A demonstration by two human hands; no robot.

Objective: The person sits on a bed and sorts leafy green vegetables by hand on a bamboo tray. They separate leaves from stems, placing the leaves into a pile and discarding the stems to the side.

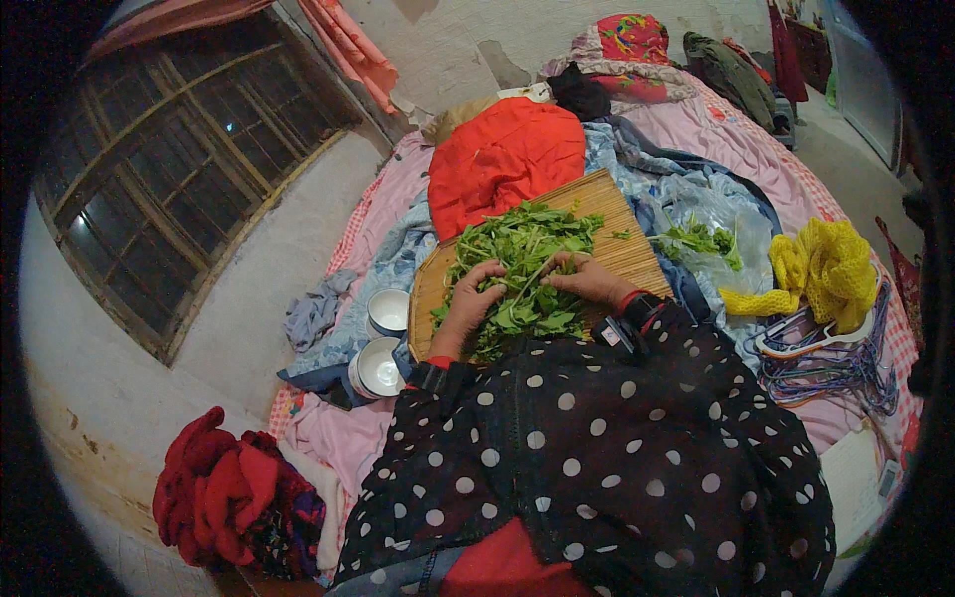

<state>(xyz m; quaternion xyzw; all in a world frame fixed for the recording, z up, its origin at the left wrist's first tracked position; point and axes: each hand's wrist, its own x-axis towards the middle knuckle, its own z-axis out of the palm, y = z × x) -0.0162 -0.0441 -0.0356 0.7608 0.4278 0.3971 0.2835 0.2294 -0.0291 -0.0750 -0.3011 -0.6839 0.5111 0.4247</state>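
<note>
A heap of green leafy stems (519, 261) lies on a woven bamboo tray (605, 202) set on a bed. My left hand (472, 301) rests on the near left part of the heap, fingers curled into the leaves. My right hand (585, 279) presses on the near right part, fingers closed around some stems. Both forearms wear black sleeves with white dots. A dark band sits on my right wrist (640, 308).
Two white bowls (386, 310) (378, 368) stand left of the tray. A clear bag with more greens (702, 239) lies to the right, beside a yellow net bag (826, 267) and wire hangers (836, 370). A red cloth (505, 159) lies behind; a window (179, 169) is at left.
</note>
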